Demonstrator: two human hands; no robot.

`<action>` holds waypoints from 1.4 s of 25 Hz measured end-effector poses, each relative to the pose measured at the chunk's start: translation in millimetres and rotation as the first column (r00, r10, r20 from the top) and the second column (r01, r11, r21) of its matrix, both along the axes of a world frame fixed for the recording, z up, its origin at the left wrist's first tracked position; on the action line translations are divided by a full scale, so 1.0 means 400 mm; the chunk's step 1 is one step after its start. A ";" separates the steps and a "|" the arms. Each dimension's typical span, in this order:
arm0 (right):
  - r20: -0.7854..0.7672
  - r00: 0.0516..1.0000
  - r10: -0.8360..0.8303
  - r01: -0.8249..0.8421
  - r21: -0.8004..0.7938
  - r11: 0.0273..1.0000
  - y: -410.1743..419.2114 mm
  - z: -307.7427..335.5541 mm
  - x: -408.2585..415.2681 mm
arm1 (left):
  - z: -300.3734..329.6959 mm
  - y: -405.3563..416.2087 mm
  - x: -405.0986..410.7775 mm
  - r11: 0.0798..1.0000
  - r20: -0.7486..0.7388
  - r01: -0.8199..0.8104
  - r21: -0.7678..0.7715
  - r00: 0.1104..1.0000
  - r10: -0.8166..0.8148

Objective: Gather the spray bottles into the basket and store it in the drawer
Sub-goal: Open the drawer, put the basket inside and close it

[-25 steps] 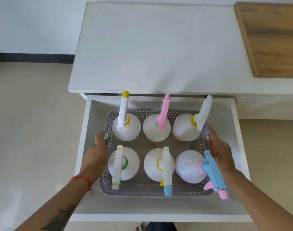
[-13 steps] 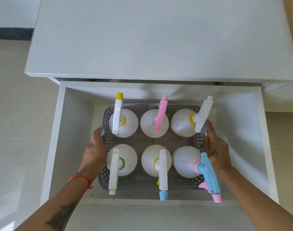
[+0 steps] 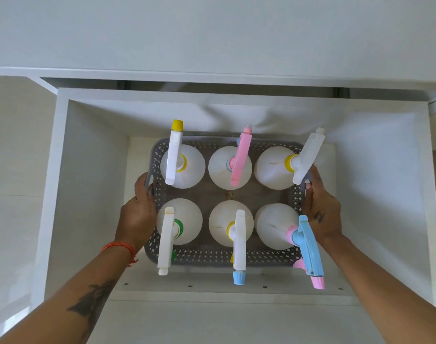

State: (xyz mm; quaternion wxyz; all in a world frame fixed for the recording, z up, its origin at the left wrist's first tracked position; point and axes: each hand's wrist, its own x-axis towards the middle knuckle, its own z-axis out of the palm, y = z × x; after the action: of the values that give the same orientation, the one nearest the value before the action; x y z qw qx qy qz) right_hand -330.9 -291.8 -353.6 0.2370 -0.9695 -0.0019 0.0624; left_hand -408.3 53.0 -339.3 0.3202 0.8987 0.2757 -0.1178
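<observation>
While six spray bottles (image 3: 228, 167) stand upright in the grey basket (image 3: 212, 255), the left hand (image 3: 138, 212) grips the basket's left rim and the right hand (image 3: 322, 214) its right rim, inside the open white drawer (image 3: 92, 194).

We count six spray bottles, standing in two rows of three: a far row with a yellow-tipped bottle (image 3: 181, 167), a pink-headed bottle (image 3: 228, 167) and a white-headed bottle (image 3: 274, 167), and a near row with a green-collared bottle (image 3: 181, 223), a blue-tipped bottle (image 3: 228, 225) and a blue-headed bottle (image 3: 274, 225). We count one grey basket (image 3: 212, 255) (all six bottles stand in it), one white drawer (image 3: 92, 194), and two hands, the left hand (image 3: 138, 212) and the right hand (image 3: 322, 212).
</observation>
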 end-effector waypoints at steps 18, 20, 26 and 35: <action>-0.005 0.978 -0.209 0.206 0.181 0.962 -0.048 0.225 -0.056 | 0.218 0.021 -0.105 0.994 0.181 0.002 -0.112 0.983 0.018; 0.049 0.970 -0.237 0.219 0.237 0.947 -0.031 0.317 -0.109 | 0.299 -0.001 -0.143 0.995 0.254 0.028 -0.091 0.967 -0.004; 0.204 0.946 -0.253 0.187 0.296 0.937 0.067 0.544 -0.347 | 0.490 -0.132 -0.326 0.994 0.371 0.096 -0.052 0.926 -0.070; 0.112 0.993 0.030 -0.025 -0.052 0.998 0.192 0.436 -0.651 | 0.411 -0.272 -0.518 0.955 0.111 0.245 0.166 0.958 -0.265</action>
State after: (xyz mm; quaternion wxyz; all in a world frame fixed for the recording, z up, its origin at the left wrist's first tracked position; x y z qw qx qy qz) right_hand -591.4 -214.9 -179.2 0.2113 -0.9770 -0.0271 0.0106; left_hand -615.3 -55.8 -174.8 0.2511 0.9542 0.1434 -0.0771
